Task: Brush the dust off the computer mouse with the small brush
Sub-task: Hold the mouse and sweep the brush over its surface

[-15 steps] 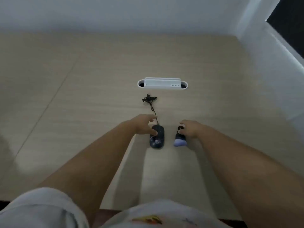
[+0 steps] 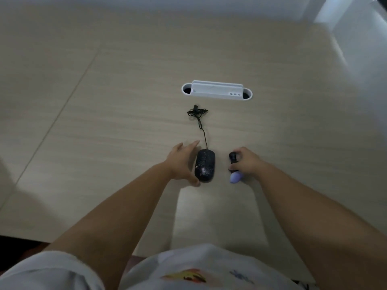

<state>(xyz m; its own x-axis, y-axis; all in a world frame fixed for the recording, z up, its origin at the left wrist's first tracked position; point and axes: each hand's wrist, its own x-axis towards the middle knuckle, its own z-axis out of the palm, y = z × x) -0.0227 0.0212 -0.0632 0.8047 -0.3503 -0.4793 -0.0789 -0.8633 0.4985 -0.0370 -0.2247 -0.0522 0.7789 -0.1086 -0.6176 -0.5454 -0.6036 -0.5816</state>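
Left hand spread open, cupping left side of mouse. Right hand clamped on brush, just right of mouse.

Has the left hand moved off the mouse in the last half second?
Yes. The left hand has slid off the top of the mouse to its left side, fingers open; the mouse stays in line with its cable.

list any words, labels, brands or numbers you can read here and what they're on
None can be read.
Mouse: pale specks only, no logo visible.
Brush: no marking visible.
White cable box: three small round marks, no text.
Shirt: coloured print, too blurred to read.
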